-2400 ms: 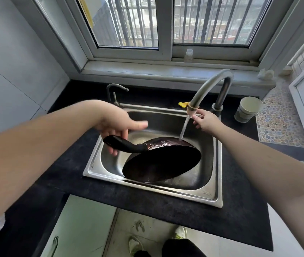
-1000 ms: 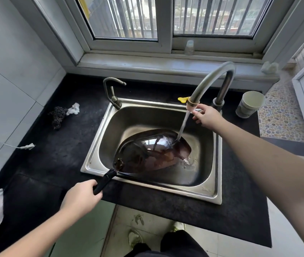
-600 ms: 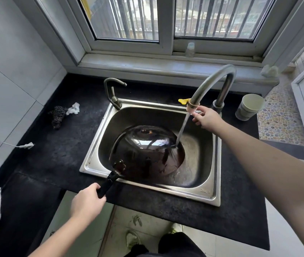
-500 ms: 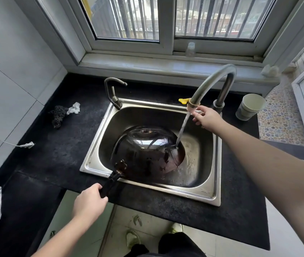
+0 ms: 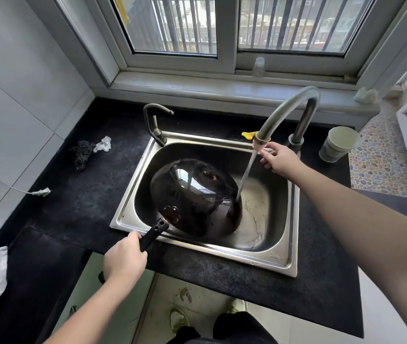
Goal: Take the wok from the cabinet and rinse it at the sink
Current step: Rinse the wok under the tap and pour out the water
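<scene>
The dark wok (image 5: pixel 195 197) lies upside down in the steel sink (image 5: pixel 293 242), its wet, glossy underside facing up. My left hand (image 5: pixel 124 259) grips the wok's black handle (image 5: pixel 153 234) over the sink's front rim. Water runs from the tall curved faucet (image 5: pixel 281 115) onto the wok's right edge. My right hand (image 5: pixel 278 158) is at the faucet's lever just below the spout, fingers closed around it.
A small second tap (image 5: pixel 156 120) stands at the sink's back left. A dark scrubber with a white scrap (image 5: pixel 85 151) lies on the black counter (image 5: pixel 78 202) to the left. A pale cup (image 5: pixel 339 144) stands right of the faucet. A small bottle (image 5: pixel 259 67) sits on the windowsill.
The wok has been turned from bowl-up to upside down under the running water. My left hand moved to the front of the sink with the handle. My right hand stayed at the faucet.
</scene>
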A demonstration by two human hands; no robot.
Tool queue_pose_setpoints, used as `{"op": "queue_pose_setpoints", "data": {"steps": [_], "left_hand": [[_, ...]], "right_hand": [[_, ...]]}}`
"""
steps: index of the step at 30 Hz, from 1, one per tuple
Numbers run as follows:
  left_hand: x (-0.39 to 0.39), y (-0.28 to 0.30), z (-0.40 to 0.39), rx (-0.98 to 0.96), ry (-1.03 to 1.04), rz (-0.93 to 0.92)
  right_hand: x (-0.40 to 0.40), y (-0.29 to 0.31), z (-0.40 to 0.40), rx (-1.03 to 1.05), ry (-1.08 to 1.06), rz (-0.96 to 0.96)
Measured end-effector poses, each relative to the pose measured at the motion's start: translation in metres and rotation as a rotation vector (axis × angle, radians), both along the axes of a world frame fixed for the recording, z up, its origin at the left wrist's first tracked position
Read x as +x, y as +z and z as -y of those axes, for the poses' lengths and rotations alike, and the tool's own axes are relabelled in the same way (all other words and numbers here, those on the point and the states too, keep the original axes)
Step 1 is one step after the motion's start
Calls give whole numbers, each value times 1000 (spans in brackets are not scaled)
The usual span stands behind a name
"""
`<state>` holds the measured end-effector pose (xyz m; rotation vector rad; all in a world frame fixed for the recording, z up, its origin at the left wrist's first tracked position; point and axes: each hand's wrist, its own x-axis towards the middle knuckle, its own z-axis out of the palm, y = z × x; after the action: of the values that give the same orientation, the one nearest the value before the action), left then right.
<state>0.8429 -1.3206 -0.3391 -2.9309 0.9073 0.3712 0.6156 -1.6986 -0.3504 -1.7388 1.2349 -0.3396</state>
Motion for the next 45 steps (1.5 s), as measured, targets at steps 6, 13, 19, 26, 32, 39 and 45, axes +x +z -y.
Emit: {"op": "queue_pose_setpoints", "data": {"steps": [6,13,19,26,32,39,45], "left_hand": [[-6,5,13,-64,-34,26],[-10,11,36,-22,-211,132],[-9,15,40,31,-255,200],[-5,26,43,93,-373,275],[-8,37,51,156,-481,294],[-5,55,61,243,-600,141],[6,82,92,364,-357,-708]], "right_hand": [[-1,-2,0,2,5,0],[0,-1,-1,15,-8,10],[1,0,-2,28,-23,26],[0,0,-1,18,-11,14],[2,-1,-2,-1,6,5],[2,-3,-3,-18,9,-8],[0,-1,-2,-113,50,-61]]}}
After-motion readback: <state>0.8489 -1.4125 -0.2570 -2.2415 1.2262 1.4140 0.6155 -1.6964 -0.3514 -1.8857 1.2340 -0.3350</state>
